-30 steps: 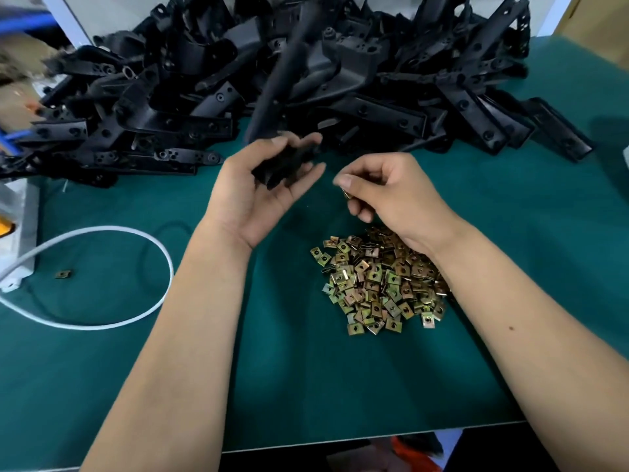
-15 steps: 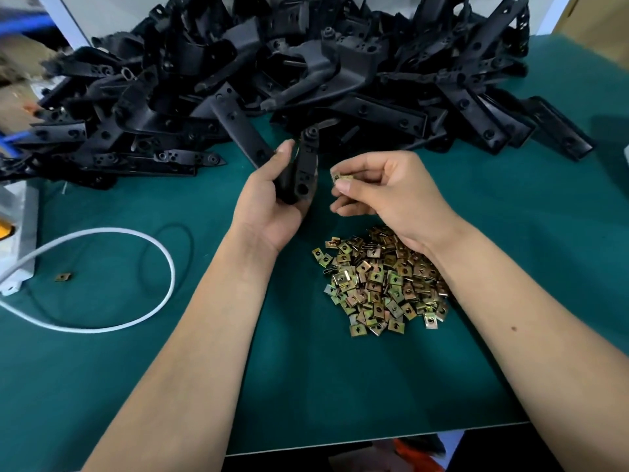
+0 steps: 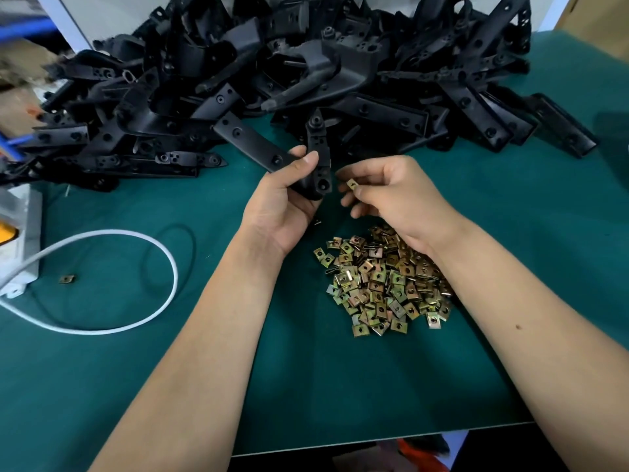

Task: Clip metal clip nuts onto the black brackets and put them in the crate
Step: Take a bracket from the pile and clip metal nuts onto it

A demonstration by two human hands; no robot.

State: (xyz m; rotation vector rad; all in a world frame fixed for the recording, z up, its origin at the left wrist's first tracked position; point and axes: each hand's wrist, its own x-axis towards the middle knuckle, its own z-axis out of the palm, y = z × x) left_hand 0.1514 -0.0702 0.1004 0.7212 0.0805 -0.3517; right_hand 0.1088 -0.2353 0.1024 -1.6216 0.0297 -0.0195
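My left hand (image 3: 279, 206) grips a black V-shaped bracket (image 3: 318, 158) above the green table, its two arms pointing up and away from me. Just to its right, my right hand (image 3: 394, 195) pinches one brass-coloured clip nut (image 3: 351, 184) between thumb and fingers, a small gap from the bracket's lower edge. A heap of loose clip nuts (image 3: 381, 284) lies on the mat below my right wrist. A large pile of black brackets (image 3: 306, 73) fills the back of the table. No crate is in view.
A white cable (image 3: 136, 311) loops across the left of the green mat (image 3: 340, 386), running to a white power strip (image 3: 20, 240) at the left edge. One stray clip nut (image 3: 67, 278) lies near it. The table's front edge runs along the bottom.
My left hand has turned the bracket upright and lowered it toward me. My right hand has lifted the clip nut up beside the bracket.
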